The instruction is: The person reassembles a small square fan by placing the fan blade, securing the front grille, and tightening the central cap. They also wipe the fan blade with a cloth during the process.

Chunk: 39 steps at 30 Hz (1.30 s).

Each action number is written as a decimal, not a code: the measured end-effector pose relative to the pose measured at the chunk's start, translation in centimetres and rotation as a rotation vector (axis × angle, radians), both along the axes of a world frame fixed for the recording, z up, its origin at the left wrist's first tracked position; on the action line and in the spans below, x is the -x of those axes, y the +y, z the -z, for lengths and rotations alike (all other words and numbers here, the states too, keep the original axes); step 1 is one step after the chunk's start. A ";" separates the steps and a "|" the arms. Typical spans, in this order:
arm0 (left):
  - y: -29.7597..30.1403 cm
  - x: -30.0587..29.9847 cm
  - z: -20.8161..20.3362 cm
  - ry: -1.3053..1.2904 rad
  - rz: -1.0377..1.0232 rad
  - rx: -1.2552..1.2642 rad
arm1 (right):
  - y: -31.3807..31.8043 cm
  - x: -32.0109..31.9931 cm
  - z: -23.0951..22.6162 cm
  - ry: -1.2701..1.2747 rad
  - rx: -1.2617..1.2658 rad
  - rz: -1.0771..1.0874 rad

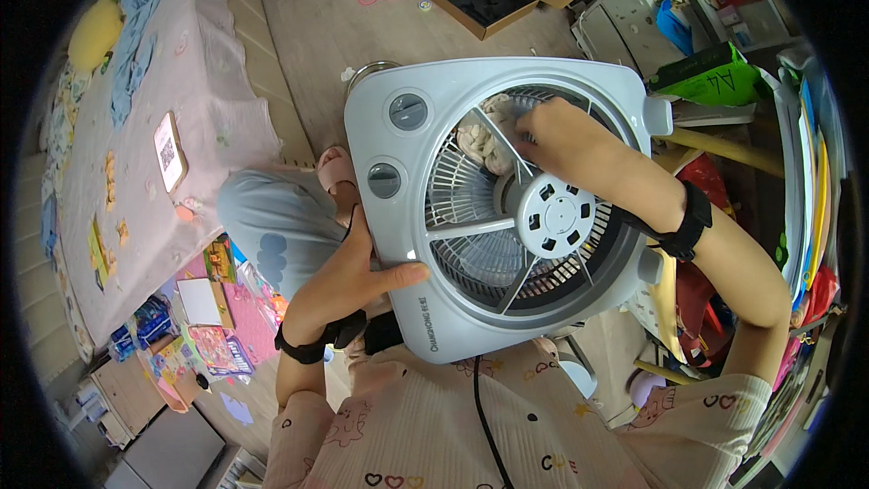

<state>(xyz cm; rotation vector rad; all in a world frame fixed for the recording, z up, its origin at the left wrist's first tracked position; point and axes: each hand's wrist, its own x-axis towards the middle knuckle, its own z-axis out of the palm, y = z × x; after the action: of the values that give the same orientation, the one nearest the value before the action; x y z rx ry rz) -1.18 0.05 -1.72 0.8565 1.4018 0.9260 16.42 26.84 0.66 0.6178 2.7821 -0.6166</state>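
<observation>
A light grey box fan [579,81] lies across my lap with its face up, two dark dials at its left side. Its front is uncovered, showing spokes, a round white hub [559,215] and translucent blades [480,254]. My left hand [362,263] grips the near left edge of the casing, thumb on top, the other fingers mostly hidden beneath. Reaching between the spokes, my right hand [552,131] has its fingers curled at a crumpled off-white cloth [489,138], which lies against the inside of the fan near the upper spoke. Part of the cloth is behind the spoke.
A bed [208,63] with a phone [169,152] stands on the left. Ahead lies an open cardboard box [484,27] on the floor. Shelves [634,18] and folders [806,190] crowd the right. A black cord [484,417] crosses my shirt.
</observation>
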 end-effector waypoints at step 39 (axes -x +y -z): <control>0.0 -0.2 0.3 0.037 0.018 -0.035 | 0.2 1.8 0.7 0.078 0.619 0.157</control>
<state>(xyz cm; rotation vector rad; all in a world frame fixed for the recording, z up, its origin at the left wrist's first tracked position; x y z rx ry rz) -0.93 0.09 -2.07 0.9156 1.4103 0.9276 14.65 27.08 -0.06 0.6749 2.4093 -1.4754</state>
